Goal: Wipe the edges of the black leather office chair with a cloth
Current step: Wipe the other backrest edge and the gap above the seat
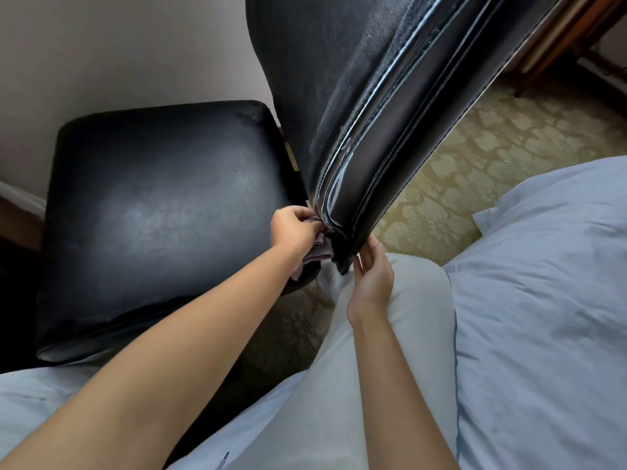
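Note:
The black leather chair fills the middle of the view: its seat (163, 212) lies to the left and its backrest (373, 96) rises up to the top right, with piped side seams running along its edge. My left hand (295, 228) is shut on a crumpled grey-purple cloth (319, 252) and presses it against the bottom of the backrest's side edge, where it meets the seat. My right hand (373, 276) rests with fingers extended against the other side of that lower corner, holding nothing. Part of the cloth is hidden under my left hand.
A bed with pale blue bedding (543, 300) lies to the right and below. My leg in light trousers (373, 368) stretches toward the chair. Patterned green-beige carpet (492, 147) shows behind the backrest, a beige wall (101, 45) at the left, wooden furniture (559, 39) top right.

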`<state>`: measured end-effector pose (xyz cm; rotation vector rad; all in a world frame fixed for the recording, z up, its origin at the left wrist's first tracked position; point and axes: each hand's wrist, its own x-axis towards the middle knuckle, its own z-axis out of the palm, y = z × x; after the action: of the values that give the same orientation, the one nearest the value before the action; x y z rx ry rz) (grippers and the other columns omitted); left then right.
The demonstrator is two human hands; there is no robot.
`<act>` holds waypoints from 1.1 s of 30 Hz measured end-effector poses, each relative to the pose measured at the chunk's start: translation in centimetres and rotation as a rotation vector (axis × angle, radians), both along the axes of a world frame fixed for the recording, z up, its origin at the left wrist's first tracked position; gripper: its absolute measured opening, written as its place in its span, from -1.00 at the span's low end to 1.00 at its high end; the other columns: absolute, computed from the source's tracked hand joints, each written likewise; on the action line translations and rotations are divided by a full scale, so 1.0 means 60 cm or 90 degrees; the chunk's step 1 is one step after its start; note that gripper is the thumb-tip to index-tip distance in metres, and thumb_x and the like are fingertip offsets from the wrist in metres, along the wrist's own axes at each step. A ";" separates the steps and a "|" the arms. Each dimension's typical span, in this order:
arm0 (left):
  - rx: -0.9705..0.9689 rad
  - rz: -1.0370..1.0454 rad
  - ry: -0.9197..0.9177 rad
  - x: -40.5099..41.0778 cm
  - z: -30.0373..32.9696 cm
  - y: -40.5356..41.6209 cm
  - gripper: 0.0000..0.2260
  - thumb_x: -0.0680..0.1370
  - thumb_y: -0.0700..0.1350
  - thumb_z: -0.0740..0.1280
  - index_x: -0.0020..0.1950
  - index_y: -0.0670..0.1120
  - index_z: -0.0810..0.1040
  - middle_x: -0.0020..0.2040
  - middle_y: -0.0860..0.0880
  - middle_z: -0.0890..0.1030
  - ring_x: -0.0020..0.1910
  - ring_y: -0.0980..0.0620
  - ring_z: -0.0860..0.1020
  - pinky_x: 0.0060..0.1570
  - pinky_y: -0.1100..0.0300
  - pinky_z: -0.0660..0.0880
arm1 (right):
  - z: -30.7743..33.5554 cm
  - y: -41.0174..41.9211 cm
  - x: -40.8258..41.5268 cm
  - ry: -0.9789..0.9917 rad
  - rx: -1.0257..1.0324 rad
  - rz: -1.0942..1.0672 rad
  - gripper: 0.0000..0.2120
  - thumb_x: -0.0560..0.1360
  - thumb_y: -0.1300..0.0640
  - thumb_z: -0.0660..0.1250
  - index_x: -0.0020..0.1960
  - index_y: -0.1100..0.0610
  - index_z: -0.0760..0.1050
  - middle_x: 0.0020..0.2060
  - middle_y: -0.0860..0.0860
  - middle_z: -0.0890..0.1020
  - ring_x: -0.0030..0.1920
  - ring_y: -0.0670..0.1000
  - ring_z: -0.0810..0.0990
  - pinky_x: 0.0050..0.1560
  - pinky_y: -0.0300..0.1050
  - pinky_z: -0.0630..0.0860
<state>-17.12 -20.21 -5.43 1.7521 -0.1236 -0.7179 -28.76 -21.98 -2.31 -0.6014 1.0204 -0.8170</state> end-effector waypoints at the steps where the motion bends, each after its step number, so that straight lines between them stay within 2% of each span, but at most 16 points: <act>1: 0.017 -0.014 -0.027 0.006 0.001 0.002 -0.91 0.41 -0.32 0.46 -0.17 -0.14 0.66 -0.29 -0.02 0.65 -0.25 0.03 0.62 -0.18 0.15 0.62 | 0.004 0.003 -0.001 0.000 0.001 0.001 -0.71 0.63 0.20 0.10 0.24 0.24 0.50 0.06 0.04 0.62 -0.25 -0.26 0.64 -0.42 -0.42 0.48; 3: 0.038 -0.042 -0.033 0.003 0.001 0.007 -0.89 0.38 -0.30 0.49 -0.14 -0.14 0.67 -0.23 -0.04 0.67 -0.19 0.02 0.63 -0.06 0.10 0.61 | 0.008 0.006 -0.002 0.000 0.003 0.005 -0.71 0.63 0.20 0.10 0.23 0.24 0.50 0.05 0.05 0.61 -0.31 -0.27 0.63 -0.44 -0.42 0.48; 5: 0.054 -0.065 -0.019 -0.009 -0.006 0.010 -0.85 0.36 -0.29 0.52 -0.09 -0.18 0.68 -0.17 -0.08 0.69 -0.14 0.00 0.65 -0.05 0.10 0.61 | 0.008 0.008 -0.003 0.007 -0.003 0.010 -0.72 0.63 0.19 0.10 0.20 0.22 0.52 0.03 0.03 0.61 -0.30 -0.28 0.62 -0.43 -0.42 0.48; 8: 0.048 -0.061 0.003 -0.024 -0.013 0.008 -0.81 0.38 -0.29 0.51 -0.03 -0.19 0.67 -0.16 -0.10 0.68 -0.20 0.01 0.64 -0.16 0.17 0.61 | 0.002 0.009 -0.003 0.010 -0.011 0.013 -0.71 0.63 0.16 0.10 0.21 0.20 0.53 0.08 0.02 0.62 -0.22 -0.30 0.63 -0.38 -0.43 0.49; 11: 0.055 -0.036 0.013 -0.030 -0.014 0.005 -0.87 0.41 -0.30 0.49 -0.12 -0.11 0.65 -0.24 -0.03 0.65 -0.29 0.06 0.61 -0.23 0.21 0.60 | 0.000 0.010 -0.004 0.012 -0.010 0.017 -0.72 0.64 0.14 0.12 0.22 0.17 0.53 0.10 0.01 0.62 -0.18 -0.31 0.63 -0.36 -0.42 0.49; 14: 0.055 -0.003 0.050 -0.043 -0.011 0.004 -0.81 0.43 -0.32 0.45 -0.23 -0.03 0.61 -0.34 0.01 0.62 -0.35 0.06 0.60 -0.16 0.06 0.64 | 0.002 0.010 -0.005 0.010 -0.009 0.024 -0.72 0.64 0.16 0.11 0.23 0.18 0.52 0.07 0.01 0.62 -0.17 -0.30 0.63 -0.34 -0.42 0.50; 16: 0.046 0.020 0.074 -0.046 -0.017 0.002 -0.78 0.42 -0.31 0.46 -0.28 0.01 0.60 -0.33 0.00 0.64 -0.28 -0.02 0.64 -0.12 -0.05 0.63 | -0.002 0.007 -0.004 0.018 -0.008 0.025 -0.72 0.64 0.16 0.11 0.22 0.18 0.53 0.04 -0.01 0.62 -0.14 -0.29 0.63 -0.35 -0.43 0.49; 18: 0.042 0.031 0.066 -0.047 -0.019 0.004 -0.81 0.39 -0.29 0.47 -0.27 0.01 0.63 -0.29 -0.03 0.66 -0.21 -0.06 0.66 -0.10 -0.06 0.63 | -0.005 0.005 -0.001 0.027 -0.011 0.020 -0.72 0.64 0.17 0.10 0.21 0.16 0.53 0.02 -0.03 0.63 -0.09 -0.28 0.63 -0.34 -0.44 0.48; 20: 0.010 0.028 0.073 -0.048 -0.016 0.007 -0.87 0.38 -0.30 0.47 -0.20 -0.08 0.67 -0.25 -0.08 0.68 -0.18 -0.09 0.66 -0.09 -0.09 0.62 | -0.008 0.002 0.001 0.023 -0.025 0.016 -0.72 0.64 0.18 0.10 0.21 0.18 0.53 0.01 -0.01 0.64 -0.14 -0.28 0.63 -0.32 -0.44 0.48; 24: -0.062 0.040 0.132 -0.066 -0.007 0.013 -0.88 0.38 -0.36 0.47 -0.16 -0.17 0.69 -0.19 -0.18 0.69 -0.12 -0.15 0.67 0.00 -0.07 0.61 | -0.003 0.004 0.003 -0.007 -0.032 0.015 -0.75 0.63 0.19 0.11 -0.05 0.20 0.55 -0.37 -0.07 0.67 -0.38 -0.20 0.63 -0.44 -0.38 0.48; 25: -0.079 0.050 0.159 -0.071 -0.005 0.014 -0.87 0.38 -0.37 0.46 -0.16 -0.17 0.69 -0.16 -0.19 0.69 -0.08 -0.17 0.66 0.02 -0.05 0.60 | -0.002 0.006 0.005 -0.022 -0.024 0.012 -0.75 0.63 0.18 0.13 -0.07 0.19 0.56 -0.38 -0.06 0.67 -0.37 -0.16 0.64 -0.43 -0.36 0.49; 28: -0.142 0.077 0.282 -0.081 0.011 0.018 -0.87 0.43 -0.41 0.41 -0.11 -0.23 0.66 -0.14 -0.24 0.66 -0.09 -0.19 0.64 0.04 0.00 0.59 | -0.014 0.005 0.007 -0.035 -0.003 0.000 -0.77 0.61 0.13 0.18 -0.01 0.19 0.59 -0.24 0.00 0.71 -0.22 -0.08 0.68 -0.30 -0.29 0.55; 31: -0.204 0.116 0.411 -0.081 0.026 0.024 -0.80 0.44 -0.40 0.41 0.04 -0.29 0.64 -0.08 -0.27 0.65 -0.16 -0.14 0.64 -0.01 0.03 0.60 | -0.023 0.005 0.006 0.016 -0.014 0.009 -0.75 0.59 0.07 0.21 0.04 0.17 0.61 -0.09 0.06 0.70 -0.08 -0.03 0.68 -0.14 -0.22 0.58; 33: -0.230 0.118 0.452 -0.079 0.038 0.029 -0.75 0.41 -0.35 0.45 0.09 -0.27 0.64 -0.02 -0.28 0.65 -0.08 -0.17 0.66 0.04 -0.02 0.59 | -0.024 0.005 0.006 0.019 -0.023 0.014 -0.74 0.58 0.06 0.22 0.07 0.18 0.61 -0.06 0.07 0.70 -0.03 0.00 0.67 -0.08 -0.19 0.57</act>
<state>-21.86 -18.46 -3.15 1.0747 0.3688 -1.0635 -28.41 -21.66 -3.74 -0.6556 1.0256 -0.8097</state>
